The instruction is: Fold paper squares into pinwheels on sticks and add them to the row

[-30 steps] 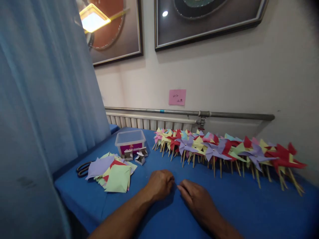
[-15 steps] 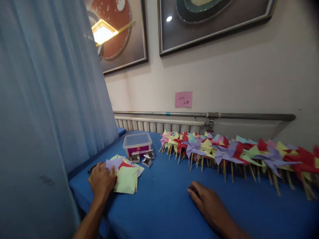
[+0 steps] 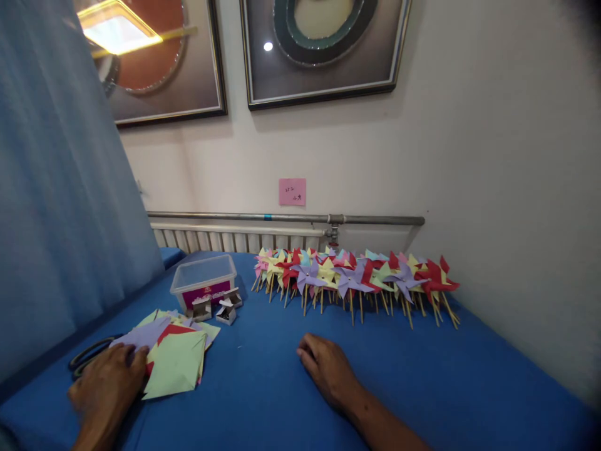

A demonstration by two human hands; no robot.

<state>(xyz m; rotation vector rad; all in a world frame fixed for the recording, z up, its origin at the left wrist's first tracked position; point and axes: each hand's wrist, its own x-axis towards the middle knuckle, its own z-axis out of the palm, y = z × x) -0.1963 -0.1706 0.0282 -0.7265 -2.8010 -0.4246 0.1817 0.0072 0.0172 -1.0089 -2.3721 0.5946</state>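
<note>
My left hand point(image 3: 106, 389) lies on the near left edge of a loose pile of coloured paper squares point(image 3: 176, 360), its fingers touching the purple and green sheets. My right hand point(image 3: 328, 368) rests palm down on the blue tablecloth point(image 3: 263, 388), fingers loosely curled, holding nothing. A long row of finished paper pinwheels point(image 3: 352, 279) on wooden sticks lies along the wall beyond the right hand. Black scissors point(image 3: 89, 357) lie just left of the paper pile, close to my left hand.
A clear plastic box point(image 3: 203, 285) with a magenta label stands behind the papers, with small open cardboard boxes point(image 3: 216, 308) in front of it. A blue curtain point(image 3: 56, 207) hangs at the left. A radiator and pipe point(image 3: 282, 219) run along the wall.
My left hand has gone from the table's middle to the paper pile at the left. The right hand stays on the cloth. The view has swung, showing the row's right end.
</note>
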